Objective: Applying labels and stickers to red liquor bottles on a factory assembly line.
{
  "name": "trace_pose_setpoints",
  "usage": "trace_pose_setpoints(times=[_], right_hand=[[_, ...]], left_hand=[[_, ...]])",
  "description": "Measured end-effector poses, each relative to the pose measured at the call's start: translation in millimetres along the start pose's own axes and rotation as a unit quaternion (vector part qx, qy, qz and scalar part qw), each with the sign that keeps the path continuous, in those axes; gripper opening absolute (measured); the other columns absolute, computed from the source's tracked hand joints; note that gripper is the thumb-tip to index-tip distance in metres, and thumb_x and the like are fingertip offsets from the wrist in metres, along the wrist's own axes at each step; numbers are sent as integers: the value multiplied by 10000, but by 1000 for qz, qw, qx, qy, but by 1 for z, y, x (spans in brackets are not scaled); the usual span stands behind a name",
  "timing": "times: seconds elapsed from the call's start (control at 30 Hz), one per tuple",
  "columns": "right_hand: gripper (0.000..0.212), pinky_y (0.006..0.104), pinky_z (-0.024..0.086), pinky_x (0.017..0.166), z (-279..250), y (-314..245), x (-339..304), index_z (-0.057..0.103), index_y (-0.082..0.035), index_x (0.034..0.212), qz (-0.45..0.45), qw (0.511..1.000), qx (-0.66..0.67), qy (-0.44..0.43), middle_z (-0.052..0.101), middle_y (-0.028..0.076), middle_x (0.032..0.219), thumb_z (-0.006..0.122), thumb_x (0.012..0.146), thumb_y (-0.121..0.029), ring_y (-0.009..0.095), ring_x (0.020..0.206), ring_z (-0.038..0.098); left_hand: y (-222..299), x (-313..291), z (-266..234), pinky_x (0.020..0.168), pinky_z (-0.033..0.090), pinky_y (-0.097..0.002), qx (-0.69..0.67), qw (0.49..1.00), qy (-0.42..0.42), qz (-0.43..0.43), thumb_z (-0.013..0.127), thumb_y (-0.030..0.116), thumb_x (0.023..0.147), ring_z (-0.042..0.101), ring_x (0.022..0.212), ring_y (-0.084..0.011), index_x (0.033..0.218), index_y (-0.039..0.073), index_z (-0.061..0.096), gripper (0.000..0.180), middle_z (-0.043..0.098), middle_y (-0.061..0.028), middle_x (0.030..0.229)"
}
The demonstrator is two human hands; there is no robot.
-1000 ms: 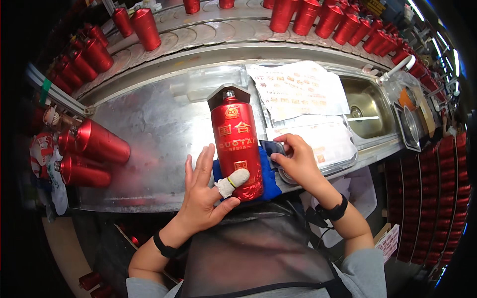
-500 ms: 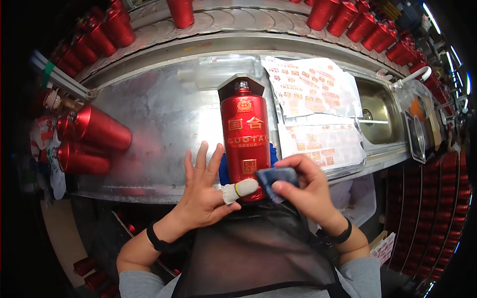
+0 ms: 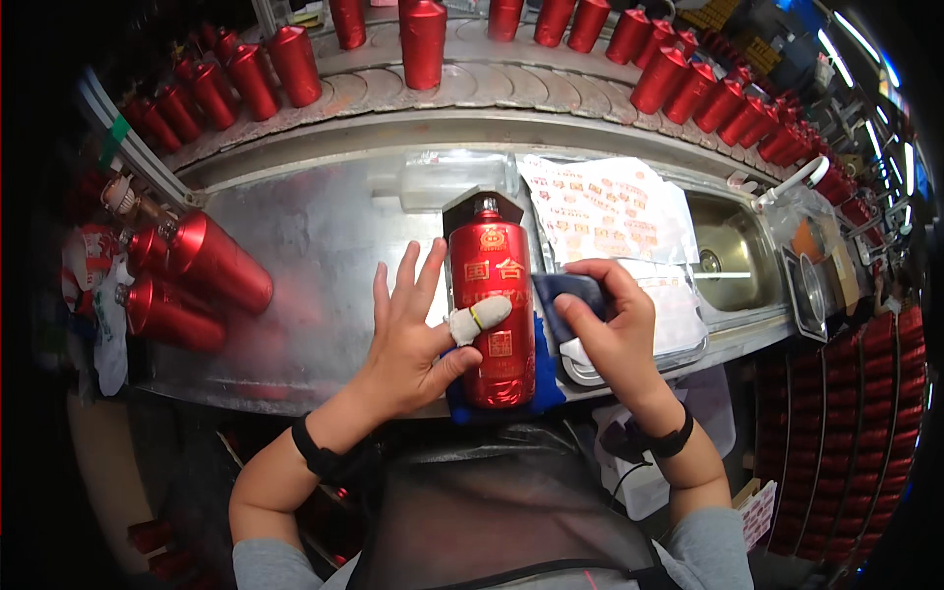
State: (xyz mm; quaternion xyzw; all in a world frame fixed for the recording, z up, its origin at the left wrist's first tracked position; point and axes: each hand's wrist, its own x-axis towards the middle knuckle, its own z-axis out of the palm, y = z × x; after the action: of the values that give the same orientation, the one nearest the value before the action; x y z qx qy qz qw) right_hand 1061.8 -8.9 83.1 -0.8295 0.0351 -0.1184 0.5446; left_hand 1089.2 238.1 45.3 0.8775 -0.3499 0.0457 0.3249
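Observation:
A red bottle [image 3: 497, 379] with gold markings lies face up in front of me, its neck pointing away, in a dark cradle [image 3: 464, 212] with blue cloth [image 3: 548, 379] beneath it. My left hand [image 3: 403, 359] has its fingers spread. Its index finger, covered by a whitish knit finger sleeve [image 3: 466, 324], rests across the bottle's middle, and the thumb tip is at the bottle's left side. Pinched between the thumb and fingers of my right hand [image 3: 626, 339] is a flat dark blue pad [image 3: 551, 295], its edge close to the bottle's right side.
More red bottles [image 3: 221, 261] lean at the left. Several stand along a curved conveyor [image 3: 472, 103] at the back. Printed transfer sheets [image 3: 605, 202] lie right of the bottle, before a metal sink [image 3: 733, 246]. A clear glass container [image 3: 431, 182] lies beyond the cradle.
Both hands have moved up the bottle, away from me. My sleeved index finger has gone from the bottle's near end to its middle. The view has shifted too.

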Motion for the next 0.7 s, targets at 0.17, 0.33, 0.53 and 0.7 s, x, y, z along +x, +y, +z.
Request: trace_pose_setpoints(times=[0.17, 0.33, 0.53, 0.7], right_hand=[[253, 345, 516, 734, 11, 2, 35, 649, 3, 1023, -102, 992, -75, 4, 662, 153, 906, 686, 780, -55, 275, 807, 656], [257, 333, 516, 734, 14, -4, 45, 650, 1, 1015, -119, 992, -18, -36, 663, 146, 909, 680, 760, -23, 250, 808, 651], [244, 392, 486, 754, 26, -24, 55, 652, -59, 947, -390, 906, -136, -94, 639, 102, 908, 663, 722, 37, 295, 853, 623], [315, 353, 467, 783, 6, -20, 20, 717, -121, 933, -448, 857, -140, -212, 661, 29, 907, 706, 672, 54, 221, 860, 624]], left_hand=[[-14, 34, 0, 1125, 7, -655, 4, 999, 40, -17, 460, 536, 978, 110, 1478, -449, 1307, 309, 640, 439, 161, -186, 1622], [-27, 45, 9, 1140, -2, -628, -22, 997, 56, -47, 421, 488, 1014, 144, 1490, -406, 1318, 243, 639, 447, 171, -156, 1630], [-43, 19, 12, 1147, 132, -579, -194, 964, 120, -137, 496, 344, 997, 282, 1440, -411, 1269, 47, 630, 424, 269, -248, 1573], [-27, 0, 5, 1149, 260, -406, -293, 935, 103, -173, 496, 243, 1012, 260, 1470, -343, 1346, -9, 555, 422, 471, -204, 1463]])
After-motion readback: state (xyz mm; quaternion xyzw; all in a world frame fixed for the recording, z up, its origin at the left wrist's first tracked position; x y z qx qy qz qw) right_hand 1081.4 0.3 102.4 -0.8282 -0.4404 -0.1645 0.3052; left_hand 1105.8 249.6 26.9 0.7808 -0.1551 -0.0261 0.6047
